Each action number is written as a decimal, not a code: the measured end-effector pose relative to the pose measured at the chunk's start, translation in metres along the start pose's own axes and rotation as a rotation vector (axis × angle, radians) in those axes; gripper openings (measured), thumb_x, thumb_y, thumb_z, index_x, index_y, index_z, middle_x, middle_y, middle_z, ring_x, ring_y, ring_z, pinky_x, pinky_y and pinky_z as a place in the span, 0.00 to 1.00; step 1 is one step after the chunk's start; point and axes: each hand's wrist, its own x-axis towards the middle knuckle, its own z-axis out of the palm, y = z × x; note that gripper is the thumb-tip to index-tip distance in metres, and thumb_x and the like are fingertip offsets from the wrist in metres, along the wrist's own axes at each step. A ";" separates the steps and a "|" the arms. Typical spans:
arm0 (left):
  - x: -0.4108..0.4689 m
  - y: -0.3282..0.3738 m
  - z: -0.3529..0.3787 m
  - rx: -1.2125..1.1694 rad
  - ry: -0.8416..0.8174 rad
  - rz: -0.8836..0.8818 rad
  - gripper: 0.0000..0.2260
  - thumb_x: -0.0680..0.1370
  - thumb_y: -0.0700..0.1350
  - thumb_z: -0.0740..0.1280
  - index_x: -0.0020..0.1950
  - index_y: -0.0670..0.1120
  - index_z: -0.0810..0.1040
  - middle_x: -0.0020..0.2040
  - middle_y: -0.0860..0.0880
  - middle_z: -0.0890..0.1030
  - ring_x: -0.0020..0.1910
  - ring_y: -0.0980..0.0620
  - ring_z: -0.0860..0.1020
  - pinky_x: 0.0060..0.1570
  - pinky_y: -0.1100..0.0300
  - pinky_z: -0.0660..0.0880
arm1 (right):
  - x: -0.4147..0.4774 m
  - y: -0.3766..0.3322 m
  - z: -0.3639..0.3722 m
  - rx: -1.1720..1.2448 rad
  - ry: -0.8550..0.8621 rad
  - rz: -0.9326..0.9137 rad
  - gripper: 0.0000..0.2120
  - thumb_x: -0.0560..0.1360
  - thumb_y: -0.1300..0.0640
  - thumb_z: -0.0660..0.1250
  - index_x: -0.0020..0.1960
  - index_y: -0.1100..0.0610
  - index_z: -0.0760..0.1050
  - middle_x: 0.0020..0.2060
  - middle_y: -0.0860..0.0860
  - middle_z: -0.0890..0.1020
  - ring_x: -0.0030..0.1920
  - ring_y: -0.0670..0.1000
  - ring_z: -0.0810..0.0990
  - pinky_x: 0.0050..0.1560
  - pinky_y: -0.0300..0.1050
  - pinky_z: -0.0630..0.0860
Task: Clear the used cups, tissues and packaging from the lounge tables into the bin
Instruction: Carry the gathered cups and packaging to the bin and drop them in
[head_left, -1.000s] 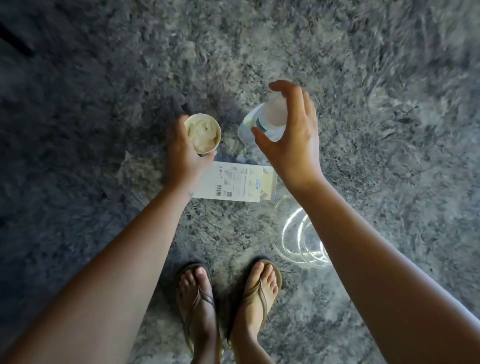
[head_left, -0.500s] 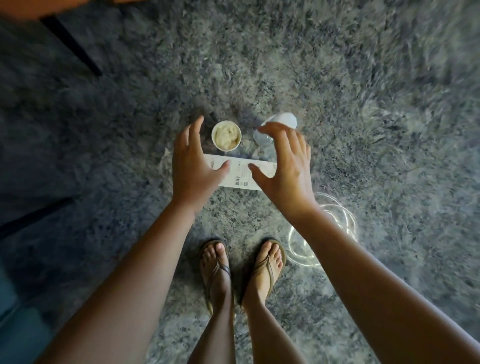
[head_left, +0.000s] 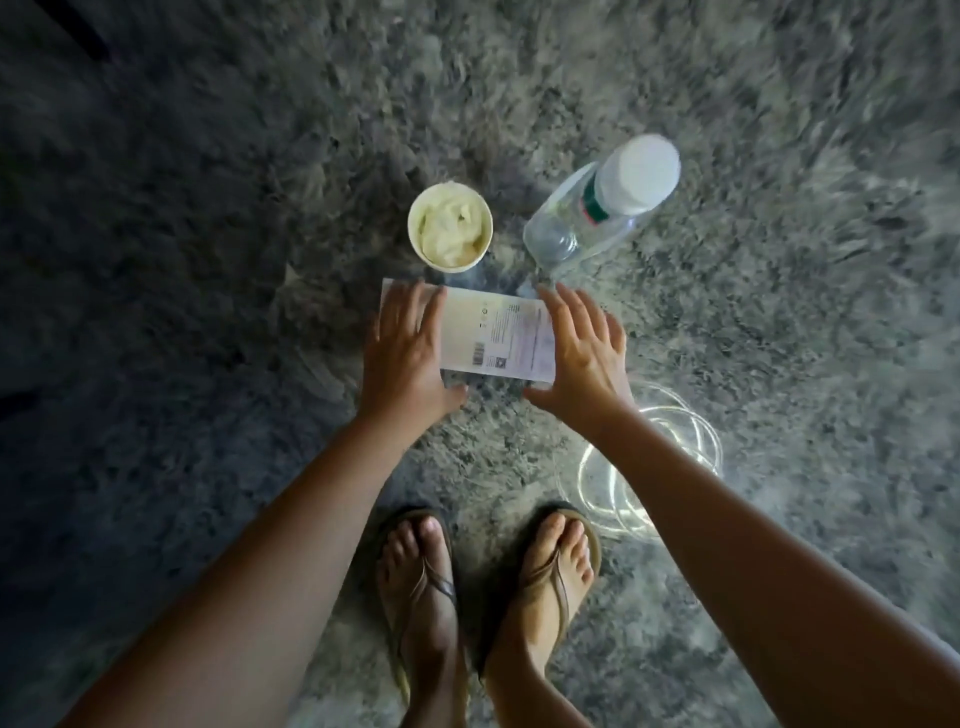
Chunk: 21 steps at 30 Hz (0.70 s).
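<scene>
A white paper cup (head_left: 450, 228) stuffed with crumpled tissue stands on a clear glass table top. To its right stands a clear plastic bottle (head_left: 597, 208) with a white cap and a green label band. In front of them lies a flat white printed package (head_left: 496, 338). My left hand (head_left: 408, 358) lies over the package's left end with straight fingers. My right hand (head_left: 584, 353) lies spread at its right end, thumb toward the near edge. Neither hand grips anything.
Through the glass I see a shaggy grey carpet (head_left: 208, 260) and my two feet in sandals (head_left: 488, 587). A coil of clear tubing or a glass ring (head_left: 649, 467) glints under my right forearm.
My hands let go of the cup and the bottle, which now stand on the table. Both hands came down and back onto the ends of the flat package.
</scene>
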 end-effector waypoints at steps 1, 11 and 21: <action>0.004 -0.003 0.008 0.037 0.008 0.015 0.45 0.63 0.52 0.76 0.73 0.42 0.58 0.71 0.40 0.62 0.72 0.40 0.57 0.70 0.44 0.53 | 0.006 0.004 0.007 0.000 -0.002 0.003 0.49 0.60 0.51 0.77 0.73 0.57 0.55 0.71 0.57 0.62 0.72 0.58 0.55 0.70 0.61 0.50; -0.035 0.010 -0.032 0.142 -0.044 0.042 0.40 0.60 0.48 0.75 0.71 0.46 0.65 0.65 0.43 0.71 0.68 0.42 0.66 0.62 0.38 0.60 | -0.020 -0.047 -0.024 0.088 0.031 -0.152 0.39 0.54 0.57 0.77 0.63 0.63 0.69 0.57 0.59 0.74 0.60 0.61 0.70 0.60 0.57 0.65; -0.063 -0.032 -0.126 -0.015 0.138 -0.549 0.35 0.56 0.49 0.78 0.59 0.40 0.71 0.55 0.37 0.76 0.53 0.36 0.73 0.51 0.45 0.70 | 0.036 -0.102 -0.089 0.181 0.086 -0.029 0.33 0.70 0.50 0.70 0.69 0.61 0.62 0.64 0.58 0.70 0.64 0.58 0.68 0.62 0.49 0.61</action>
